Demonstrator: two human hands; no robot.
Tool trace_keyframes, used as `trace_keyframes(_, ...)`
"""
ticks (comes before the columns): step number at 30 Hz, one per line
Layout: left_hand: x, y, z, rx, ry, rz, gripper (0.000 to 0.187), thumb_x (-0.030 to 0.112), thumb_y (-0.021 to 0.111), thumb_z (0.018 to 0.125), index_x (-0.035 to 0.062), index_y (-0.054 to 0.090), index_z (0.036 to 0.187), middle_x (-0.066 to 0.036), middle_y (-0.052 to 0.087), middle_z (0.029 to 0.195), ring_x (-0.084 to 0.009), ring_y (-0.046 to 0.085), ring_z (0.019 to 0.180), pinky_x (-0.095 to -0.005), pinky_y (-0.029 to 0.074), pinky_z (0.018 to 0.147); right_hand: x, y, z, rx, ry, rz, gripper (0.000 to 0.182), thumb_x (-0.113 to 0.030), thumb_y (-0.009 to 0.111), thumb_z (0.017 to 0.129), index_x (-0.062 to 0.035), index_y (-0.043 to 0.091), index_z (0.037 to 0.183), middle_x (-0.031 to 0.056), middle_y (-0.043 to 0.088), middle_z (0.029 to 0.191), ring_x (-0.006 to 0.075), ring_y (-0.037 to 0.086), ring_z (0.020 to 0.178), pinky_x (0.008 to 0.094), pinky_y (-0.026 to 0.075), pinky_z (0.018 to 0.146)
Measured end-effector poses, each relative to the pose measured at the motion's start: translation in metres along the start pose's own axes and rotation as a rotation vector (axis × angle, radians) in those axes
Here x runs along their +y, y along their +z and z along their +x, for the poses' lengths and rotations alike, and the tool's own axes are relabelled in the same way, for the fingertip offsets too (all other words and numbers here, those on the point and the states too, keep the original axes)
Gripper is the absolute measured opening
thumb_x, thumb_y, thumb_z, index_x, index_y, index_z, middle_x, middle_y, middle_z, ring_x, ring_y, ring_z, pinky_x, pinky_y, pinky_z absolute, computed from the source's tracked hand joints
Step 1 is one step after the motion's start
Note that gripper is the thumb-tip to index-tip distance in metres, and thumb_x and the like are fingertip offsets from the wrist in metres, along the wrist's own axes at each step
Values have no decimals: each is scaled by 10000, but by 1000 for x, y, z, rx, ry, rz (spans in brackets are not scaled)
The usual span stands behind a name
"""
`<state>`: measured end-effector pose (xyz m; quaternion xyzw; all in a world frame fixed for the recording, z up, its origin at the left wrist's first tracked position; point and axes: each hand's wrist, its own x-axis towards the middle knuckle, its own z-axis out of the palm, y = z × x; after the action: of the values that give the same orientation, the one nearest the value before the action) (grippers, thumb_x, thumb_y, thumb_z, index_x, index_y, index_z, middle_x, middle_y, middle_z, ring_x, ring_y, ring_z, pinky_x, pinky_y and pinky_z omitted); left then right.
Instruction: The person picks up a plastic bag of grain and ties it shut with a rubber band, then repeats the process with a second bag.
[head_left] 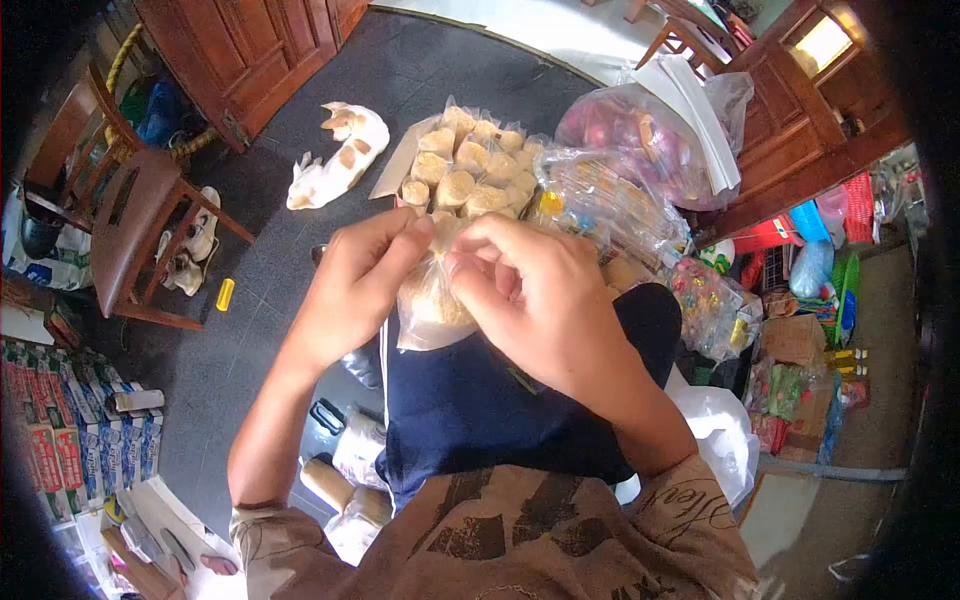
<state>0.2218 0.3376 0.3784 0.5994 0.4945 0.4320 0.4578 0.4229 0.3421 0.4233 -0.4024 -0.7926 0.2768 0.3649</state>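
A clear plastic bag [432, 308] of pale yellow, crumbly contents hangs in front of my lap, its neck gathered. My left hand [372, 270] pinches the top of the bag between thumb and forefinger. On the other side of the neck, my right hand [530, 285] has its thumb and fingers closed at the same gathered plastic. A small yellowish band or tie seems to circle the neck, though the fingers partly hide it. Just beyond my hands, several similar filled bags [470, 165] stand packed together in a carton [403, 160].
A white and tan cat [345, 155] lies on the dark tiled floor [270, 270]. At left are a wooden chair [150, 215] and stacked small boxes [85, 430]. Clear plastic packets [615, 205] and a big bag of purplish items [640, 135] lie to the right of the carton.
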Motion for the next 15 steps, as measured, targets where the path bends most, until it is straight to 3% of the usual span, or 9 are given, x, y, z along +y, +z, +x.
trace_keyframes(3,-3,0,5,-8,-14,49,327,241,547,1072,-42,588,912,-33,511,717,-90,461,720,-321,407,632,6,-7,3,-85,-73,-10,120,-95,708,892,-15,643,953,109,650,809,231,661,710,340,517,667)
trace_keyframes(6,-6,4,8,14,31,-68,335,247,543,1080,-31,594,901,2,509,735,-75,448,722,-300,391,626,9,-3,1,-12,-326,-150,136,-69,690,864,-35,622,977,119,621,928,300,637,837,395,516,754)
trace_keyframes(9,0,2,5,61,-29,-97,349,258,527,1097,-12,605,891,41,504,750,-51,435,730,-269,374,624,12,1,-5,-65,-368,-287,180,-66,684,829,-58,609,993,109,589,1014,341,602,903,430,505,799)
trace_keyframes(12,5,6,-1,137,-23,-209,344,279,522,1104,98,528,812,91,385,739,-26,316,668,-240,262,582,15,1,-6,-116,-426,-395,200,-139,702,799,-99,618,976,88,552,974,288,597,891,428,516,760)
trace_keyframes(15,9,0,-7,151,-6,-175,363,276,524,1104,94,509,789,89,370,722,-31,313,663,-247,258,585,19,2,-8,-105,-432,-315,192,-123,710,821,-97,622,989,85,552,957,272,590,838,399,513,714)
